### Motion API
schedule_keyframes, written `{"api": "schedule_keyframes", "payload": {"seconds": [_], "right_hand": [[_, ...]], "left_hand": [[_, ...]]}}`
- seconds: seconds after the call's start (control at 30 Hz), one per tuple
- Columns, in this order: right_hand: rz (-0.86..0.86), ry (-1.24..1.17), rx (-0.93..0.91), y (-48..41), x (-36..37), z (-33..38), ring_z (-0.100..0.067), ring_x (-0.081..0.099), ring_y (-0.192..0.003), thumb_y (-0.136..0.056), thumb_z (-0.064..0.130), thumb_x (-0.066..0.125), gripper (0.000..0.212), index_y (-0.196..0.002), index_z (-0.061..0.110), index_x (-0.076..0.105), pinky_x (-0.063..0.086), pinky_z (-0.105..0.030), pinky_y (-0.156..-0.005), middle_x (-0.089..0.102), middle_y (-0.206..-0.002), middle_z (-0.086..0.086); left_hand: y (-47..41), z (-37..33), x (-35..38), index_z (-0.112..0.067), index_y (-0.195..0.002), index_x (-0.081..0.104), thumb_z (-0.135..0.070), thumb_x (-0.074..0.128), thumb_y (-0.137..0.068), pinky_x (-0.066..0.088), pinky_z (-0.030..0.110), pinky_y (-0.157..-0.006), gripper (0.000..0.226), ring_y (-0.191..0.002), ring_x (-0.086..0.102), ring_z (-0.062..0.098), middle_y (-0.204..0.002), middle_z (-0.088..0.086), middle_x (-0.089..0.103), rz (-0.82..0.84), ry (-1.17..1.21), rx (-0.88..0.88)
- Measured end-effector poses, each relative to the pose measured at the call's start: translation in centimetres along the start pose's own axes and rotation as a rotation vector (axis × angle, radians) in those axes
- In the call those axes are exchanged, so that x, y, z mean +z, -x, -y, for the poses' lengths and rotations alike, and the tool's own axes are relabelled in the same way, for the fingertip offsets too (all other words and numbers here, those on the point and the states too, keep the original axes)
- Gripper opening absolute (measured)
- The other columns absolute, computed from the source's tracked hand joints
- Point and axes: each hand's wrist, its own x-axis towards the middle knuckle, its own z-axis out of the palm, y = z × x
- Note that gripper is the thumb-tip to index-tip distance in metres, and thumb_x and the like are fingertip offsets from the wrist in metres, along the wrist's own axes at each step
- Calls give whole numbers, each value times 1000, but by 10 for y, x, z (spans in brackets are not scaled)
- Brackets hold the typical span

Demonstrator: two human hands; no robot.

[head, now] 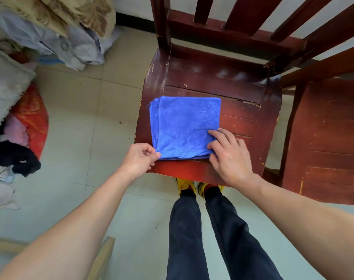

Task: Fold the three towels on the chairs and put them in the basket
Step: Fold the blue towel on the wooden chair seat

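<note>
Head view, nearest first: two bare forearms reach down over dark trousers and yellow shoes (184, 185) whose toes sit under the front lip of a red-brown wooden chair (192, 172). The left hand (138, 158) is closed in a pinch on the near left corner of a blue microfibre towel (185, 128). The right hand (228, 154) lies spread and flat, fingertips (212, 134) pressing the towel's near right corner onto the seat; it grips nothing.

The towel is folded into a rough square lying on the seat's front left part. Its near edge runs close to the seat's front edge, and its left side, where the stacked layers fan out slightly, sits close to the seat's left edge.

Likely trouble: if the left pinch lifts only the top layer, the stack could peel open, since those layers on the left are already out of line. A pull toward the body could drag the square off the front lip onto the tiled floor (91, 110). Lifting with one hand may let the loose half droop and unfold.

Room to move is good to the right and behind the towel, where bare seat runs to the slatted backrest (232, 23). A second chair (329, 138) stands just beside on the right. Left of the chair the floor is open, then heaped laundry (14, 122) along the far left. No basket shows, so where to carry the towel cannot be judged.
</note>
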Motion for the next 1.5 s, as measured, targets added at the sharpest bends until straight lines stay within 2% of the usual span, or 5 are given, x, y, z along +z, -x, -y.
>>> {"api": "schedule_keyframes", "payload": {"seconds": [0.2, 0.37, 0.6, 0.97, 1.5], "right_hand": [[27, -46, 13, 10, -2, -4, -29, 46, -129, -79, 11, 69, 14, -92, 17, 70, 49, -42, -83, 54, -138, -5], [-86, -487, 527, -14, -18, 4, -15, 58, -107, -87, 41, 63, 32, -113, 23, 59, 49, -36, -83, 57, -122, 7], [206, -647, 755, -41, -12, 13, -27, 64, -93, -73, 36, 78, 41, -105, 21, 58, 50, -38, -79, 69, -98, 0], [-215, -166, 113, -24, -67, 2, -29, 55, -86, -71, 4, 66, 36, -105, 13, 62, 42, -33, -54, 56, -96, -5], [66, -270, -94, 36, -3, 18, -23, 55, -76, -76, 15, 63, 16, -90, 16, 70, 44, -35, -61, 61, -83, 3]], "left_hand": [[1, 5, 1, -21, -64, 56, -3, 65, -78, 47, 30, -62, 24, -59, 54, 21, -60, -2, 56, -45, -347, 56], [10, -44, 6, -9, -93, 65, -1, 66, -74, 46, 37, -65, 20, -94, 53, 28, -102, 9, 59, -457, -671, 812], [-16, -66, 28, -29, -150, 20, -45, 64, -84, 20, 40, -113, 80, -148, -3, 29, -161, 11, -5, 35, -1383, 709], [-7, -114, 32, -14, -105, 60, -59, 41, -93, 52, 33, -75, 51, -88, 65, 25, -94, 12, 68, 152, 272, -137], [7, -46, 34, -19, -82, 56, -11, 73, -76, 53, 36, -66, 21, -69, 59, 21, -76, 6, 66, -42, -141, 62]]}}
